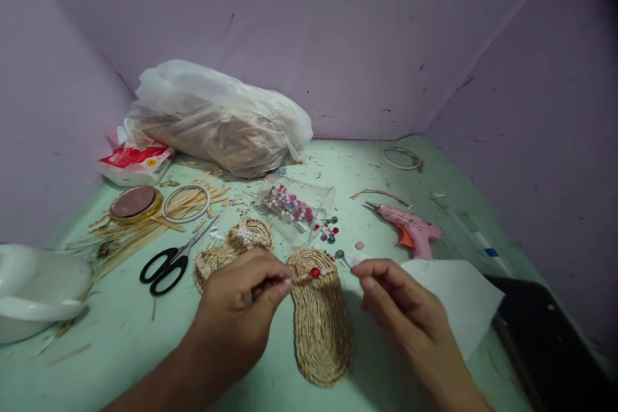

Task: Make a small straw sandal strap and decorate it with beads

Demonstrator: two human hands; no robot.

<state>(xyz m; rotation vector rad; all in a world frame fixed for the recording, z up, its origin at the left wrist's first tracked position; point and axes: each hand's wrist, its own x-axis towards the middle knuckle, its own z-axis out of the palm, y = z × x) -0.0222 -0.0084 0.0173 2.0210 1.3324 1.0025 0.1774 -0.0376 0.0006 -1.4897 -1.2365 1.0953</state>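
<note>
A woven straw slipper sole [322,335] lies flat in front of me, its toe end pointing away. Across its upper part sit a red bead [315,272] and small pale beads. My left hand [239,302] is closed in a pinch at the sole's left edge, a tiny whitish bit showing at the fingertips. To the right of the sole my right hand [408,309] pinches a small, thin thing too unclear to name. A dark round bead [339,254] is just beyond those fingertips. Partly behind my left hand lies a second woven slipper [251,232] with a white pearl cluster.
Beyond the sole, a clear plastic cup [318,199] lies tipped with colourful beads, several spilled. Black-handled scissors [176,264], straw strips [130,248] and tape rolls are left. A pink glue gun [410,225], white paper [449,296] and a dark flat object [545,341] are right.
</note>
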